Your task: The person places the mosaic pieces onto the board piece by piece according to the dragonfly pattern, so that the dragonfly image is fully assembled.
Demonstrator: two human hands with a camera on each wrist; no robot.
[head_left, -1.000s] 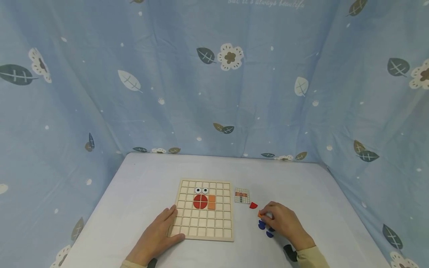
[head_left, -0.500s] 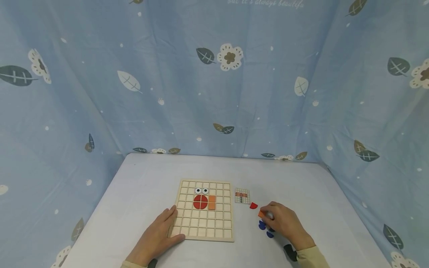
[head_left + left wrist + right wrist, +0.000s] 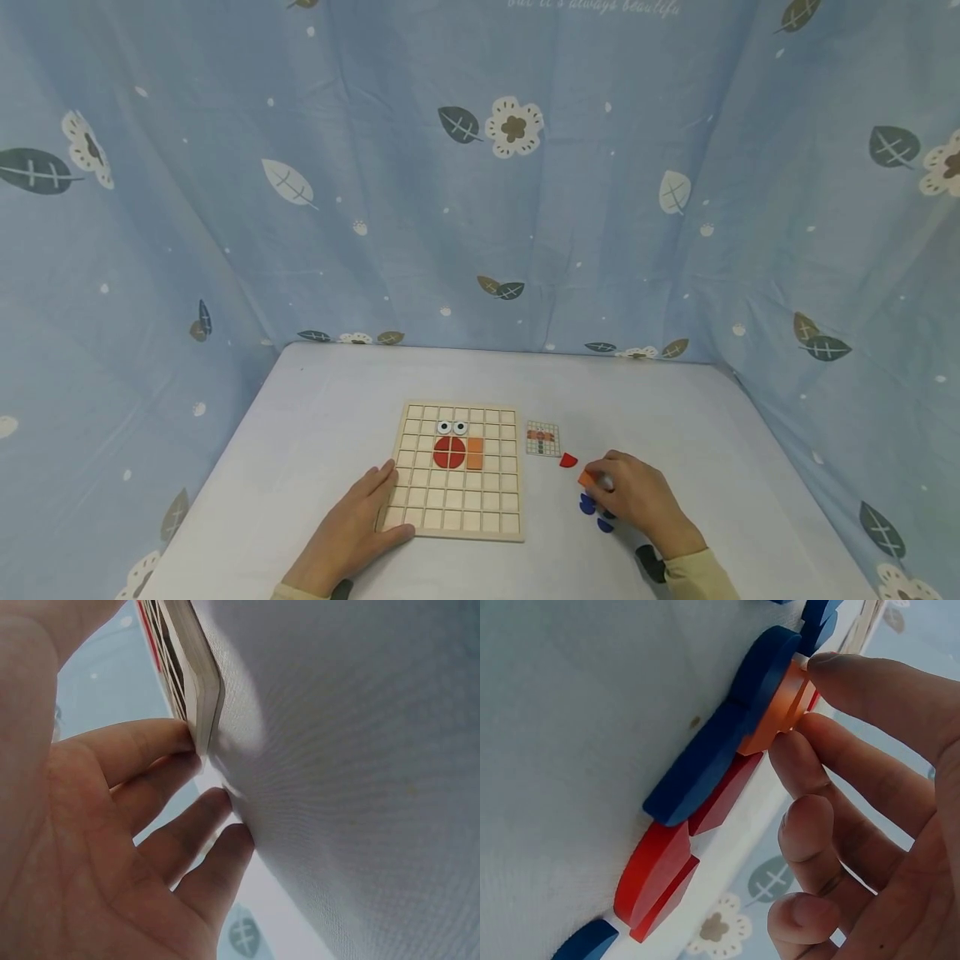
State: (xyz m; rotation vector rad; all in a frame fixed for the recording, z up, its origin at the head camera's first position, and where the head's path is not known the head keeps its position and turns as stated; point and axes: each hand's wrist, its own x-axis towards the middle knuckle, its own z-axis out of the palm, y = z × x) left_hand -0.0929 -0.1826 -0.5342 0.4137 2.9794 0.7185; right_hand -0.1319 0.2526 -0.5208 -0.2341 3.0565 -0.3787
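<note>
Hands apart, the left hand [image 3: 348, 529] rests, fingers relaxed, against the near-left of the grid board [image 3: 453, 498] while the right hand [image 3: 637, 498] pinches an orange piece [image 3: 586, 479] farther right, seemingly a pickup whose next move calls for lifting clear of the blue pieces [image 3: 587, 504].
</note>
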